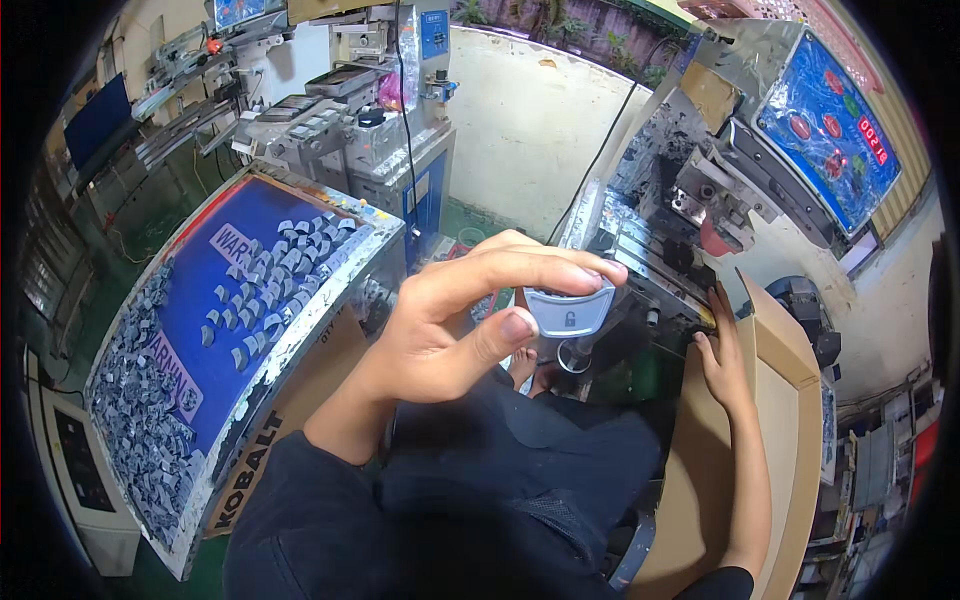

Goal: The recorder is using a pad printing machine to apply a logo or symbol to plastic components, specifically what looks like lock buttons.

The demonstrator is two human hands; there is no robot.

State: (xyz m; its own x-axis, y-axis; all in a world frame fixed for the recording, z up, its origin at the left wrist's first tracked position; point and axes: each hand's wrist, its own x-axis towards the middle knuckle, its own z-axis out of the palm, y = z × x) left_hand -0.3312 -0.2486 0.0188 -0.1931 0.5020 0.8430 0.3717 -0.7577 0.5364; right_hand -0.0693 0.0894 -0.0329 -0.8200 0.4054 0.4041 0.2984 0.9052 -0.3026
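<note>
Left hand (440, 335), one button (567, 315), pieces (150, 425) perhaps hundreds

"What's your count over there?"
"1 left hand (435, 325), 1 right hand (727, 368), 1 grey key cap (568, 314) up close."
"At left?"
"1 blue board (215, 395); its small grey pieces (284, 262), too many to count."
"Near right?"
"1 open carton (790, 425)."

Bare lane down the blue-topped, pale-edged table (225, 400), between clusters of small grey curved pieces (140, 425). Brown cardboard box (795, 360) walls bare right hand's (725, 360) outer side; grey metal machine (695, 190) ahead.
</note>
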